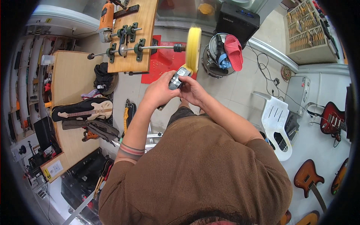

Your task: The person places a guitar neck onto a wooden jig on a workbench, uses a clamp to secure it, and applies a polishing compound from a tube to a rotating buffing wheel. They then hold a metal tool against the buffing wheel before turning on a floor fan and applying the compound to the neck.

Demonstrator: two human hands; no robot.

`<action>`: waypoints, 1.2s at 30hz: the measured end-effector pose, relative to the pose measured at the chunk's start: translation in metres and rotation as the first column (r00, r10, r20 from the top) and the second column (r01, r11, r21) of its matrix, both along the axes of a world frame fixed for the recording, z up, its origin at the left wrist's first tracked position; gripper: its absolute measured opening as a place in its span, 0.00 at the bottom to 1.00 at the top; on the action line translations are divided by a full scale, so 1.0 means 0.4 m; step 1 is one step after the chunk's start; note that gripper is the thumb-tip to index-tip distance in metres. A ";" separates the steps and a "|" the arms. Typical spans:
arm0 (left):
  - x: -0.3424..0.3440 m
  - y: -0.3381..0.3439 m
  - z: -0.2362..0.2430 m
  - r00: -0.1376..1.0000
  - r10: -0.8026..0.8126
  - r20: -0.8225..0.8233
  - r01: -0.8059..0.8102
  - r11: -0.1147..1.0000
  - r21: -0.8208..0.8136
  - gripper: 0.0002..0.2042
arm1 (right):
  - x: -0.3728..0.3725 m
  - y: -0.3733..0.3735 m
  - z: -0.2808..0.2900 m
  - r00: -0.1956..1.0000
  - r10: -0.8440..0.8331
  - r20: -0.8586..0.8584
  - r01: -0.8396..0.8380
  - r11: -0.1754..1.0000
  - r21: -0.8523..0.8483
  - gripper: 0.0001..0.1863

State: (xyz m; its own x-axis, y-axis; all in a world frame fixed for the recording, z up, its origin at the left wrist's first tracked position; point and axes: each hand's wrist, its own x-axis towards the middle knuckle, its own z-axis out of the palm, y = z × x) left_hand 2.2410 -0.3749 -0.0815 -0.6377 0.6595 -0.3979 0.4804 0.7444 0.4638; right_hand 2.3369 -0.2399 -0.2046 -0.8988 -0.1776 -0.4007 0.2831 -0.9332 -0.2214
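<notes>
Grey metal part (176, 80) sits clamped between your left hand (159, 92) and right hand (193, 90), its top edge touching the yellow buffing wheel (193, 48). You seem mid-polish; next, I think, turn the part slowly, keeping fingers off the shaft (150, 48).

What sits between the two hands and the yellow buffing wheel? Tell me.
In the head view, a small grey metal part, held by the left hand and right hand, fills that stretch, its top meeting the yellow buffing wheel.
</notes>
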 end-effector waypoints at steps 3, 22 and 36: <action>0.001 0.001 0.007 0.999 -0.006 0.034 0.006 1.000 -0.007 0.41 | 0.005 -0.001 0.001 1.000 -0.005 -0.002 0.005 1.000 -0.007 0.22; 0.068 0.014 -0.012 0.996 0.085 0.034 -0.086 0.996 0.023 0.42 | 0.038 0.045 -0.006 0.995 0.098 -0.013 -0.096 0.991 0.094 0.23; 0.011 0.007 0.002 0.999 0.003 0.043 -0.002 0.999 -0.043 0.40 | 0.038 0.019 -0.025 0.997 0.072 -0.010 -0.072 0.997 -0.032 0.24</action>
